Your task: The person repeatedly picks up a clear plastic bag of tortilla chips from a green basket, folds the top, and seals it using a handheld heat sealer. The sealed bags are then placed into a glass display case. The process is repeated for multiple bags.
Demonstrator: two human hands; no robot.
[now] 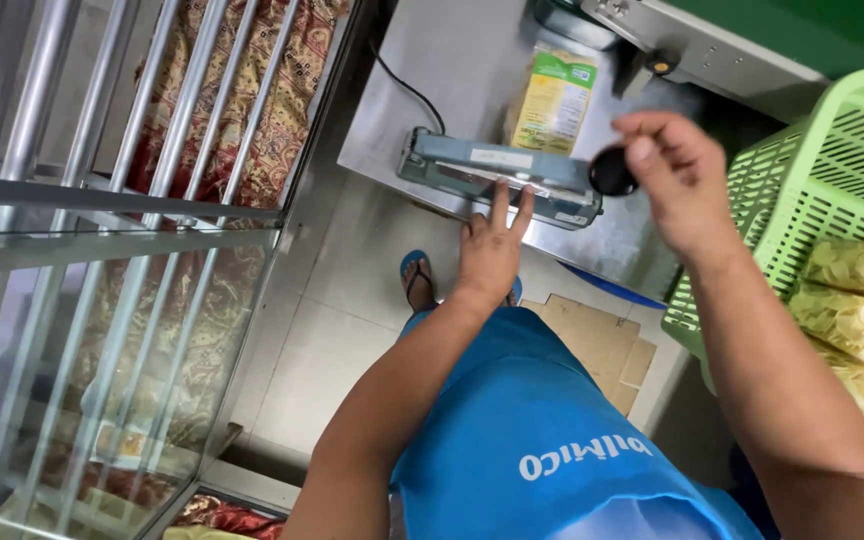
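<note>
Left hand [489, 250], fingers spread flat, presses the heat sealer [497, 178] mid-frame on the desk [452, 70]; right hand [677, 175], loosely open, touches its black knob [612, 172].

The steel table [422, 60] is left bare on its near-left part, crossed only by a black cable [407, 90]. The front edge is taken up by the grey-blue sealing machine [497, 175], with a yellow-green packet [552, 100] lying just behind it. Passage on the right is closed off by the green plastic basket [802, 170], and on the left by a metal rack [102, 210].
</note>
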